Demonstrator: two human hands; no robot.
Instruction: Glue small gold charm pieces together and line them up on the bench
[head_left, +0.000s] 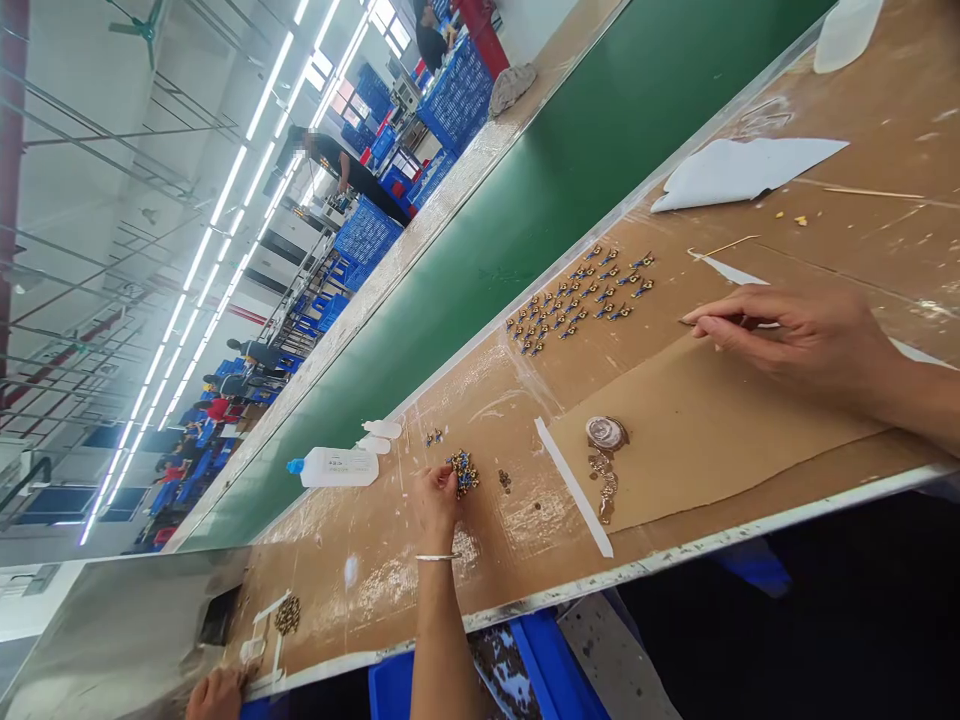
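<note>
My left hand (pixel 436 500), a bangle on its wrist, rests at the near side of a heap of small blue-and-gold metal pieces (pixel 465 474). Its fingers are curled together against the heap; what they pinch is hidden. Over a brown cardboard sheet (pixel 720 430) is my right hand (pixel 795 335), thumb and fingers pinched round a small dark tip that I cannot make out. Beyond the sheet lie rows of similar blue-and-gold pieces (pixel 577 300). A round blob of paste (pixel 606 433), with smears beside it, sits on the sheet. Small dark discs (pixel 505 481) lie right of the heap.
A white bottle with a blue cap (pixel 337 467) lies beside smaller bottles near the green belt (pixel 480 270). White paper (pixel 742 172) lies at the far right. Another person's hand (pixel 217 692) is at lower left, near a pile of small parts (pixel 287 615).
</note>
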